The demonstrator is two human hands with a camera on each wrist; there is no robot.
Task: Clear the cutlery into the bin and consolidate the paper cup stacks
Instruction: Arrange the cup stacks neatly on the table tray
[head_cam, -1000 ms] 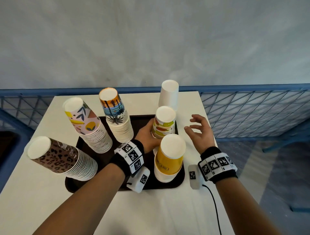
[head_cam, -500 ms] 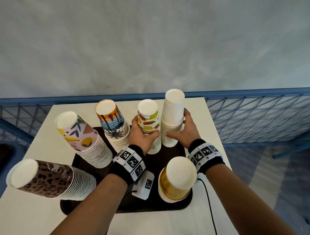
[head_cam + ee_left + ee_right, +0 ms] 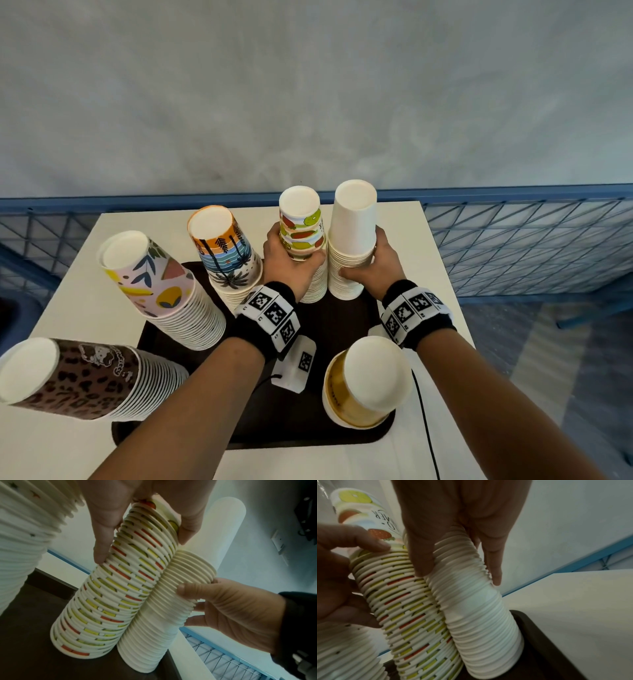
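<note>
Several upside-down paper cup stacks stand on a dark tray (image 3: 346, 308). My left hand (image 3: 291, 265) grips the fruit-print stack (image 3: 301, 222) near its top; in the left wrist view the thumb and fingers wrap this fruit-print stack (image 3: 120, 582). My right hand (image 3: 373, 265) grips the plain white stack (image 3: 352, 233) around its rims, and this white stack (image 3: 476, 601) stands on the tray's far right edge, touching the fruit-print stack (image 3: 406, 601). No cutlery or bin is in view.
On the tray also stand an orange palm-print stack (image 3: 222, 250), a pink leaf-print stack (image 3: 161, 287), a brown leopard stack (image 3: 75, 380) and a short yellow stack (image 3: 366, 383). The white table (image 3: 397, 219) ends at a blue mesh railing (image 3: 513, 240).
A second ago my right hand hovered open near the yellow stack; it has since reached the white stack and gripped it. My left hand with the fruit-print stack moved farther back, beside the white stack.
</note>
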